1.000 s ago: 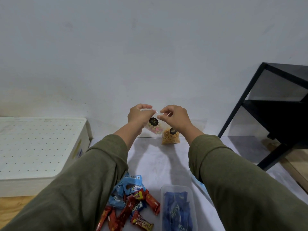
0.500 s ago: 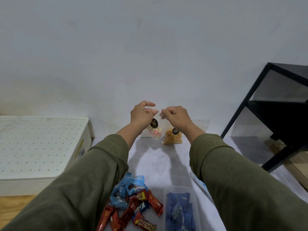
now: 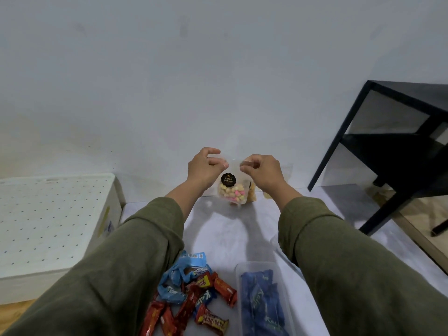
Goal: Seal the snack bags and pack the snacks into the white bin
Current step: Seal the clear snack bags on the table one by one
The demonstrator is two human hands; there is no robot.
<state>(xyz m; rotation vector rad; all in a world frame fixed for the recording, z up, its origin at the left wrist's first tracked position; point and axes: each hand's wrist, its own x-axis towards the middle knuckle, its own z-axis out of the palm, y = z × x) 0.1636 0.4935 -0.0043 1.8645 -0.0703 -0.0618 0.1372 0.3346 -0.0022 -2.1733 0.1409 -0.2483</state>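
Since the earlier frame the two hands sit slightly further apart along the bag's top edge; the bag hangs a touch lower. Left hand (image 3: 206, 166) and right hand (image 3: 260, 169) each pinch the mouth of the clear snack bag (image 3: 230, 189), fingers curled on the plastic. Bag holds pale and pink biscuits, black round label facing the camera, held above the grey table (image 3: 228, 236) near the wall. A second bag (image 3: 252, 192) stands just behind, mostly hidden.

Step in hand, as judged: sealing. Whether the strip is fully closed cannot be told. Next: press along the whole edge, then carry to the bin (image 3: 264, 269), which already holds blue wrappers. Loose wrapped bars (image 3: 194, 297) lie beside it.
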